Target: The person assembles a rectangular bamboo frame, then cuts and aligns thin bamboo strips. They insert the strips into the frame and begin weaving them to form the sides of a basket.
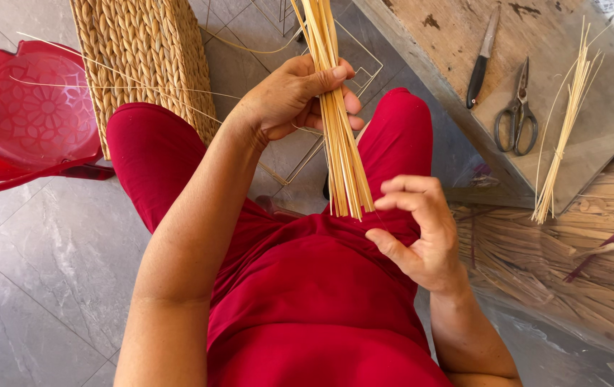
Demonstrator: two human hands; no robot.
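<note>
My left hand [294, 99] is closed around a bundle of thin pale straw strips [341, 150], held upright over my lap between my knees. The strips' lower ends hang just above my right hand [416, 231]. That hand is curled, with thumb and forefinger pinched together right beside the bundle's tips; whether a single thin strand is between them I cannot tell. I am sitting, in red trousers.
A woven straw basket [145, 54] stands ahead on the left, beside a red plastic stool [31, 107]. On the wooden board [608, 107] at right lie a knife [482, 61], scissors [517, 115] and a tied straw bunch [561, 136]. Loose straw [579, 272] is piled below.
</note>
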